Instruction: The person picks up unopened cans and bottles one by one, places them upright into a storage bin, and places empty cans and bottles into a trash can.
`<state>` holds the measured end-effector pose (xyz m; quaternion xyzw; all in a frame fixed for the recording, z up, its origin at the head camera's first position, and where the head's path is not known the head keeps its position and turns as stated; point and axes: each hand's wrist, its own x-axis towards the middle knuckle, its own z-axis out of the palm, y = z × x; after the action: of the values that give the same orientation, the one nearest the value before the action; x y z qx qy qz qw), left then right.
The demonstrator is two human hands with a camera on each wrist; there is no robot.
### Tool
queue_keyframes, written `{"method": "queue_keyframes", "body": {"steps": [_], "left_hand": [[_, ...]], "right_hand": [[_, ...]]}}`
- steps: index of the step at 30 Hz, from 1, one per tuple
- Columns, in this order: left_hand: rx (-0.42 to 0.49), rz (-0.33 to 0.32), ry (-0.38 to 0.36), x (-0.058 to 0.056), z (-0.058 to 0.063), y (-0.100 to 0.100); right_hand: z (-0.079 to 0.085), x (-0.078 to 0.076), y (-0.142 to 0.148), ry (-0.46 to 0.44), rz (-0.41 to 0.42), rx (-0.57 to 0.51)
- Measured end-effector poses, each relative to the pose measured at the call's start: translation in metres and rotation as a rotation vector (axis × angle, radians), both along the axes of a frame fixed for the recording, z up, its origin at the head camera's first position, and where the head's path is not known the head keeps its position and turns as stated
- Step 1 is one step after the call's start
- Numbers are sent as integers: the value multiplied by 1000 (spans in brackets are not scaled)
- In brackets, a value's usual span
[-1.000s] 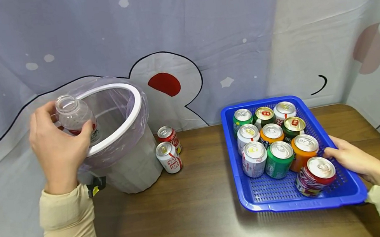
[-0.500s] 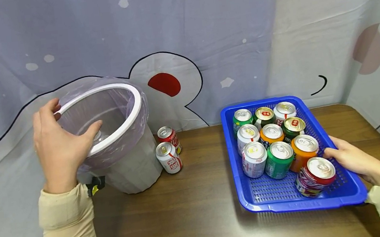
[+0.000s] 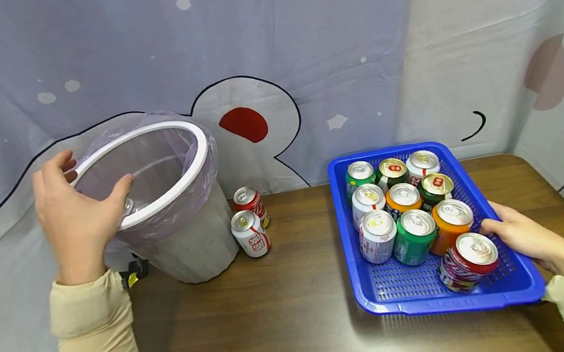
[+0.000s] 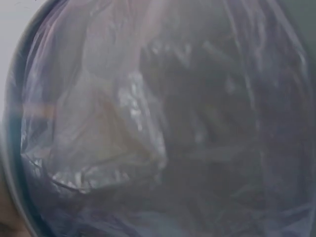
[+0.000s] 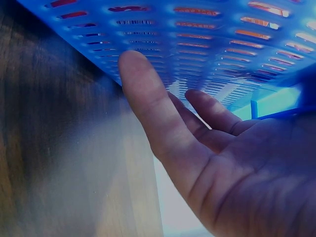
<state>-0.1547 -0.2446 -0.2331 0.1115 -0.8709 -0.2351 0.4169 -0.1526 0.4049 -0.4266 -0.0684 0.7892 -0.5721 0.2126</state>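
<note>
My left hand (image 3: pixel 75 217) is at the near left side of a grey trash bin (image 3: pixel 193 244), fingers spread and thumb over the opening, holding nothing. The bin has a white ring rim (image 3: pixel 185 181) and a clear purplish bag (image 4: pixel 207 113). Just inside the rim, below my thumb, shows a bit of a clear plastic bottle (image 3: pixel 129 205). On the right, my right hand (image 3: pixel 523 232) holds the side of a blue plastic basket (image 3: pixel 404 287), thumb at its rim and fingers (image 5: pixel 158 108) reaching under its slotted bottom. Several drink cans (image 3: pixel 416 230) stand in the basket.
Two small cans, a white one (image 3: pixel 251 234) and a red one (image 3: pixel 251 203), stand beside the bin on the brown wooden table (image 3: pixel 277 316). A patterned curtain (image 3: pixel 299 52) hangs behind the table. One dark red can (image 3: pixel 468 262) leans near the basket's front right corner.
My left hand has let go of the clear bottle, which has dropped into the bin. The hand and bin rim have since shifted slightly left. My right hand and the basket have stayed still.
</note>
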Motion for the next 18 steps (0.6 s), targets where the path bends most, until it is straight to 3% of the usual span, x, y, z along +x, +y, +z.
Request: {"method": "queue_keyframes", "body": {"steps": [8, 18], "left_hand": [[20, 8, 48, 8, 2, 5], [-26, -47, 112, 28, 4, 34]], "right_hand": [[-1, -2, 1, 52, 12, 38], [-3, -2, 2, 56, 11, 45]]}}
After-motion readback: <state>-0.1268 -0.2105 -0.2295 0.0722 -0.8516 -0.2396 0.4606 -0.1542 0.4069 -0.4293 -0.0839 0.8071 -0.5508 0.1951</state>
